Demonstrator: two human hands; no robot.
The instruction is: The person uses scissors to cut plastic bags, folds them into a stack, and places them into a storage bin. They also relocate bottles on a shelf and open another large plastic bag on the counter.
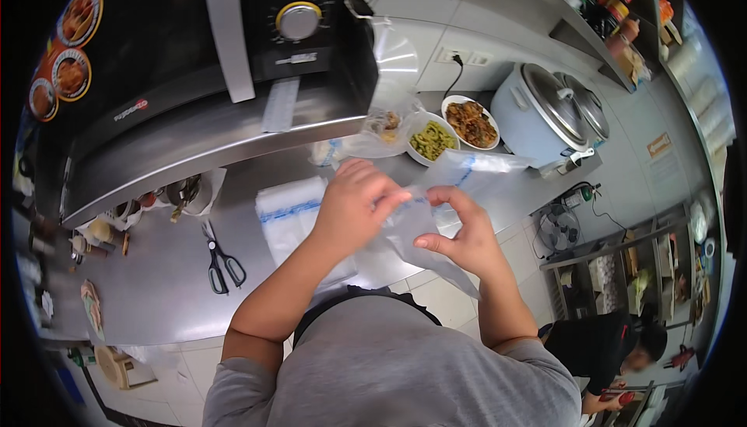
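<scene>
My left hand (353, 211) pinches the top edge of a clear plastic bag (420, 246) between thumb and fingers. My right hand (467, 234) is at the bag's other side, its thumb and index finger spread; whether it touches the film is hard to tell. The bag hangs over the counter's front edge. Beneath and left of the bag lies a stack of folded plastic bags with blue print (286, 211). Another blue-printed plastic bag (478, 164) lies to the right, beside a bowl of green vegetables (432, 141). Black-handled scissors (219, 258) rest on the steel counter (157, 275).
A dish of brown cooked food (471, 122) stands by a large rice cooker (537, 112). A steel shelf (222, 158) with a black oven (163, 30) overhangs the back. Squeeze bottles (87, 246) stand left. A co-worker (607, 351) bends at lower right, near storage shelves (636, 263).
</scene>
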